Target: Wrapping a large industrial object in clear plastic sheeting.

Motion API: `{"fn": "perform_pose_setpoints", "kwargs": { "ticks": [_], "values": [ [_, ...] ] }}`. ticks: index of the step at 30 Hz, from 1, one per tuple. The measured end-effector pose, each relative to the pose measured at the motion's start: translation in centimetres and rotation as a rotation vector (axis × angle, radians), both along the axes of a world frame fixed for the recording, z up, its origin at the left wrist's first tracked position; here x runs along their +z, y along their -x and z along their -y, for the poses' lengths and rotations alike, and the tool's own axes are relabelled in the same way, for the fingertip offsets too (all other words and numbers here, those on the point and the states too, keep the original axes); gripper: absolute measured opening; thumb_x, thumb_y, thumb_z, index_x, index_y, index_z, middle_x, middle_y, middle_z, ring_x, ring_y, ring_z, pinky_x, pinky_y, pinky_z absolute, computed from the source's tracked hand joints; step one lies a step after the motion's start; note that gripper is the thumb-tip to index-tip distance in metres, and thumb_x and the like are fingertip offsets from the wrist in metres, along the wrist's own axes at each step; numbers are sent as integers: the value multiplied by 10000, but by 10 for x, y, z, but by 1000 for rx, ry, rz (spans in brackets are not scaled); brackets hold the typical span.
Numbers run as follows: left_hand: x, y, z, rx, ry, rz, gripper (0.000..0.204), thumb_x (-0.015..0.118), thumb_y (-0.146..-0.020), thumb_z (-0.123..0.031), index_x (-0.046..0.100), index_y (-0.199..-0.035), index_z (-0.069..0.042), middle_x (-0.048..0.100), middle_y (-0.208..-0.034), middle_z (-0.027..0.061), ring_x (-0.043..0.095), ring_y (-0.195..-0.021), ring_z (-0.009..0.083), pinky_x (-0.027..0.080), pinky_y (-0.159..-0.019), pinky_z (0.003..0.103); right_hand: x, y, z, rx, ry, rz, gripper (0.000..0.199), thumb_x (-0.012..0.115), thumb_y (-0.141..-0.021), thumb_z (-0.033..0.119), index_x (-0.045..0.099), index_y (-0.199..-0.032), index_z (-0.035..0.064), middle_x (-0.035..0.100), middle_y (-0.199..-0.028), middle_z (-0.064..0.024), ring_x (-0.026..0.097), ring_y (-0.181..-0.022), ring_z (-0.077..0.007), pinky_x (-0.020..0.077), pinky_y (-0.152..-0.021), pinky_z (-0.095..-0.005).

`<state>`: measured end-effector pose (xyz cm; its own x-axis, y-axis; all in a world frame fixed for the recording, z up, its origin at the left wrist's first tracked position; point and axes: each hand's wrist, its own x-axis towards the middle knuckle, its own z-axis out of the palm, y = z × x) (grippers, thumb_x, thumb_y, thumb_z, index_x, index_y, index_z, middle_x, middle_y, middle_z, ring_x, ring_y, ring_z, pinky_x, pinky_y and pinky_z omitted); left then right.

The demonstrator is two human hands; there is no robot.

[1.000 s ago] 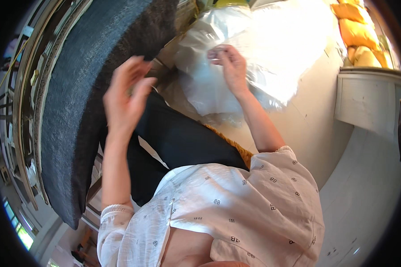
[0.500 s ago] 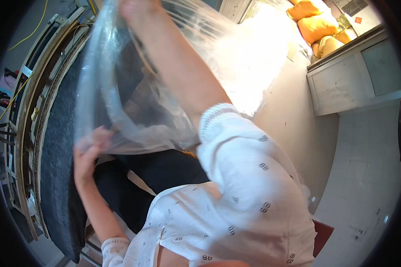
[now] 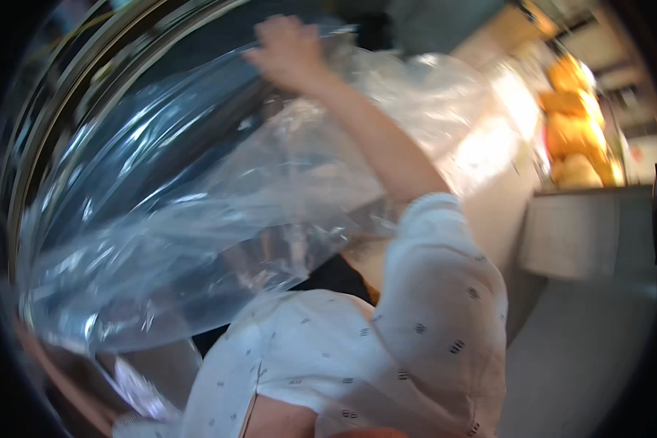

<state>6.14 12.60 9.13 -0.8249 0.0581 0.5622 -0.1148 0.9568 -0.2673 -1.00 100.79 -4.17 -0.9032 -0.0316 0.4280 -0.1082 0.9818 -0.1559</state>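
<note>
A large clear plastic sheet (image 3: 197,212) spreads in front of me, crinkled and shiny, over a dark padded piece and partly over my lap. My right hand (image 3: 288,55) is at the sheet's far edge, arm stretched forward, its fingers bent and closed on the plastic. At the far left, near the sheet's near-left corner, is my left hand (image 3: 25,328). The dark rim of the picture and blur hide its fingers. Through the plastic the dark surface (image 3: 219,44) shows at the back.
Curved-looking frame edges (image 3: 36,146) run along the left. More bunched plastic (image 3: 445,87) lies at the back right, brightly lit. Yellow-orange bags or cushions (image 3: 577,131) sit on a pale cabinet (image 3: 573,230) at the right. Pale floor (image 3: 584,350) stretches below it.
My left hand has moved out to the far left, and the plastic is now spread wide across the dark piece. The right hand has shifted to the right. The view has turned.
</note>
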Motion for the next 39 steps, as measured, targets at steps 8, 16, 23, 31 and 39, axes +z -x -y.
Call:
{"fn": "perform_pose_setpoints", "kwargs": {
  "ticks": [8,16,23,31,39],
  "values": [
    [-97,-15,-290,-397,-326,86,530,679,-742,-292,510,-1203,-93,504,-1234,115,463,-1162,262,374,-946,360,1,27,-38,185,54,92,589,500,-815,496,442,-1271,128,352,-1368,-130,290,-1280,-314,214,-1010,-518],
    [-128,-1,-263,-27,-523,5,593,551,-781,-520,508,-1183,-86,534,-1099,124,565,-935,317,468,-749,395,22,51,-46,351,278,232,58,541,-812,41,517,-806,-12,550,-1069,-159,468,-1116,-267,319,-950,-326],
    [-142,15,-236,174,-416,27,564,542,-756,-571,580,-1107,-132,544,-1014,127,570,-900,333,475,-746,422,100,119,-41,342,27,-260,158,572,-839,140,532,-904,1,536,-882,-124,521,-852,-233,414,-761,-325],
    [-152,24,-216,227,-410,-61,644,563,-704,-632,584,-1128,-148,496,-1167,90,473,-1060,287,378,-872,446,-17,111,-62,-16,-9,234,548,424,-904,405,398,-1276,3,401,-1306,-188,375,-1202,-360,306,-985,-370],
    [-174,47,-176,141,-350,-33,631,390,-845,-587,432,-1280,-131,385,-1342,67,297,-1273,204,239,-991,485,-14,96,-110,67,256,139,597,328,-930,434,386,-1282,-45,384,-1324,-206,354,-1234,-306,242,-1029,-345]
  ]
}}
